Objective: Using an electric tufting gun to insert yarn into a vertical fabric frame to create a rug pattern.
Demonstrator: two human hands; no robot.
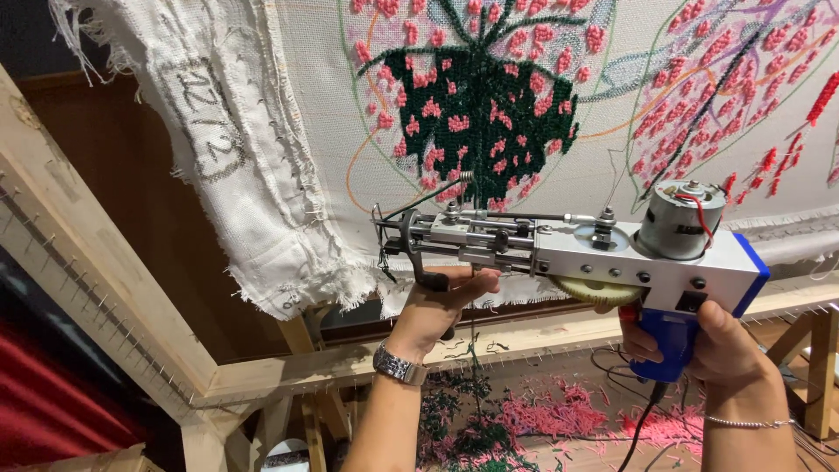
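The right hand [730, 345] is clenched around the blue pistol grip of the silver metal tufting gun [577, 249], while the left hand [441, 301] grasps its black front handle. The gun sits against the white woven cloth [288, 131] just above both grips. It looks rigid and motor-heavy, best carried by both handles.

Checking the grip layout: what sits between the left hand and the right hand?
Head view: the tufting gun's metal body spans between the left hand and the right hand, with a yellowish gear underneath.
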